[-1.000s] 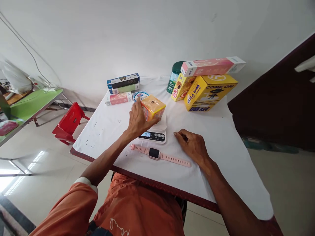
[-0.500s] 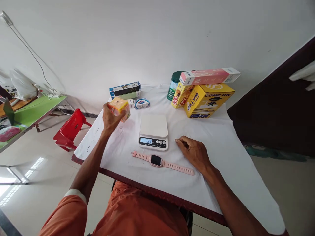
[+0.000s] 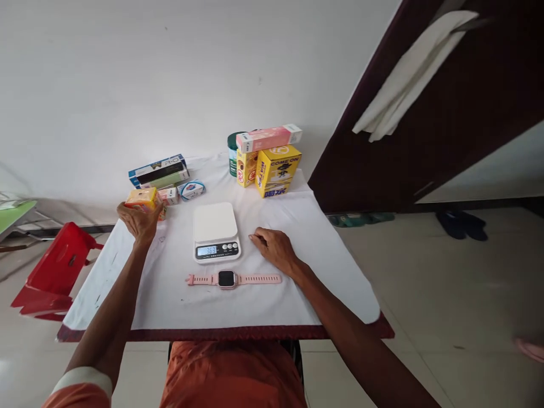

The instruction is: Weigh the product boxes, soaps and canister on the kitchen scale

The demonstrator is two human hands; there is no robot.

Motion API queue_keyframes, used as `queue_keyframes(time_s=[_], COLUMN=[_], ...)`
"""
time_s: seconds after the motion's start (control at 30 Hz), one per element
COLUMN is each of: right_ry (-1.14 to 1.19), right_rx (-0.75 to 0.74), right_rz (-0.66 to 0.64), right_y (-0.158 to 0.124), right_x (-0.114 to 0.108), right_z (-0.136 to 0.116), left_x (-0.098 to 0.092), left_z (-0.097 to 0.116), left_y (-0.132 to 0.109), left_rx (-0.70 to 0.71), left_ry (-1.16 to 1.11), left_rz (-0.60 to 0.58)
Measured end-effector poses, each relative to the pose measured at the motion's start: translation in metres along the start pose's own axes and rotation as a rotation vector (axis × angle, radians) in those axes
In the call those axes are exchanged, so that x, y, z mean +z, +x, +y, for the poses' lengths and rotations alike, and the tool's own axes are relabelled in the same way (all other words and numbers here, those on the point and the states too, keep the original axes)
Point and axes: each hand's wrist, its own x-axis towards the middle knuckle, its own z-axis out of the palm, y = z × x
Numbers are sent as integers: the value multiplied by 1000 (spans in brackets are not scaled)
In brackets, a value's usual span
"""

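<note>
My left hand [image 3: 139,222] grips a yellow and orange box [image 3: 143,197] at the table's left side, beside a small pink and white box [image 3: 169,196]. My right hand [image 3: 274,247] rests on the white cloth with its fingers curled; whatever is between them, if anything, is hidden. Between my hands stands a white digital scale [image 3: 215,222] with a bare plate and a lit display. A pink-strapped watch [image 3: 226,278] lies stretched out in front of the scale.
Flat boxes [image 3: 159,171] and a blue and white box [image 3: 192,190] sit at the back left. A yellow carton [image 3: 277,173], a pink long box [image 3: 269,137] and a green tin [image 3: 232,154] stand at the back right. A red chair [image 3: 57,272] is left of the table.
The view has turned to the right. My left hand has lowered the yellow and orange box to the table beside the small boxes. My right hand stays on the cloth.
</note>
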Motion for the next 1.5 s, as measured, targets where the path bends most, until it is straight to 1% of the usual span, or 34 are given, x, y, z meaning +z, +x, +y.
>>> queue_keyframes(time_s=[0.03, 0.1, 0.17, 0.2, 0.27, 0.3, 0.33, 0.37, 0.4, 0.47, 0.5, 0.53, 0.6, 0.67, 0.73, 0.8, 0.9, 1.0, 1.07, 1.13, 1.2, 1.27, 1.3, 1.33, 1.4, 1.43, 1.47, 1.5], right_ry=[-6, -12, -13, -13, -15, -16, -16, -14, -12, -13, -17, -24, -38, -47, -49, -45, -33, -24, -22, -23, -23, -22, -22, -22, -21, -20, -17, -15], right_rx=[4, 12, 21, 25, 36, 43, 48, 53, 58, 60, 59, 56, 47, 38, 33, 31, 33, 32, 34, 35, 32, 28, 26, 24, 22, 17, 11, 0], right_rz=[-7, -22, -39, -49, -61, -63, -64, -64, -64, -69, -73, -74, -77, -79, -79, -81, -88, -93, -92, -91, -89, -85, -83, -81, -83, -83, -81, -76], right_y=[0, -1, -1, 0, 1, 1, 1, 1, 1, 1, 1, 0, 0, 1, 1, 1, 1, 1, 1, 1, 0, 0, 0, -1, -1, -1, -2, -2], right_x=[-1, -4, -6, -6, -7, -7, -7, -7, -7, -6, -6, -6, -6, -7, -7, -6, -6, -6, -6, -7, -8, -9, -9, -9, -9, -9, -8, -7], right_z=[-1, -3, -6, -6, -7, -8, -8, -8, -7, -7, -7, -7, -7, -7, -7, -7, -6, -5, -5, -5, -5, -5, -6, -6, -6, -5, -5, -4], left_x=[1, -5, -18, -25, -35, -36, -34, -28, -19, 9, 24, 40, 69, 92, 108, 118, 124, 124, 125, 127, 130, 132, 131, 129, 123, 120, 116, 112], left_z=[1, 4, 11, 17, 38, 54, 73, 95, 119, 169, 193, 216, 252, 275, 286, 288, 287, 289, 292, 299, 307, 316, 320, 323, 327, 328, 328, 328], left_y=[0, -1, -4, -6, -13, -18, -24, -31, -38, -54, -61, -68, -80, -91, -101, -110, -117, -115, -107, -92, -71, -48, -37, -27, -12, -9, -7, -7], left_rx=[-4, -4, 0, 15, 106, 190, 301, 426, 543, 734, 816, 888, 988, 1014, 990, 953, 924, 905, 895, 888, 865, 832, 823, 826, 861, 883, 902, 914], left_ry=[-4, -31, -53, -54, -57, -74, -117, -164, -214, -309, -328, -323, -284, -206, -158, -158, -173, -185, -238, -339, -441, -435, -367, -264, -26, 75, 152, 209], left_rz=[-4, -35, -51, -30, 41, 68, 57, 5, -83, -298, -379, -436, -512, -565, -572, -536, -490, -505, -508, -478, -425, -411, -448, -514, -679, -742, -779, -788])
